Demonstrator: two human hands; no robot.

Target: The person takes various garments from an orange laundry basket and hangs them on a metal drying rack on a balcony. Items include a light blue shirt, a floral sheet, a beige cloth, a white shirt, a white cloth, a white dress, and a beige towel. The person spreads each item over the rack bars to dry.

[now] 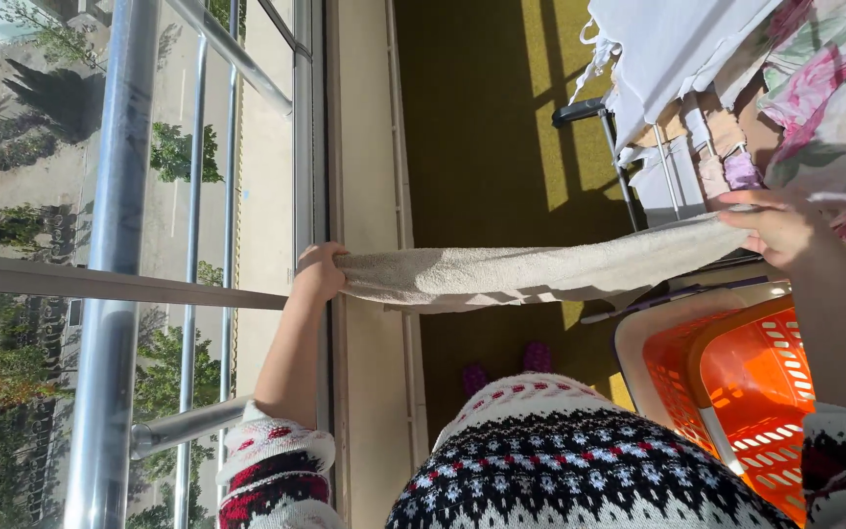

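Beige towel [531, 272]: stretched taut, long axis running left to right between both hands. Left hand [317, 274] clenches the left end; right hand [780, 227] grips the right end, near the orange basket [736, 372].

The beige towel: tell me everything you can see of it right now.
The beige towel looks like terry cloth, plain and unpatterned. It is stretched out lengthwise between both hands, sagging slightly with loose folds along its lower edge. The left hand grips one end near the balcony railing; the right hand pinches the other end above the orange laundry basket. Sunlight falls on it.
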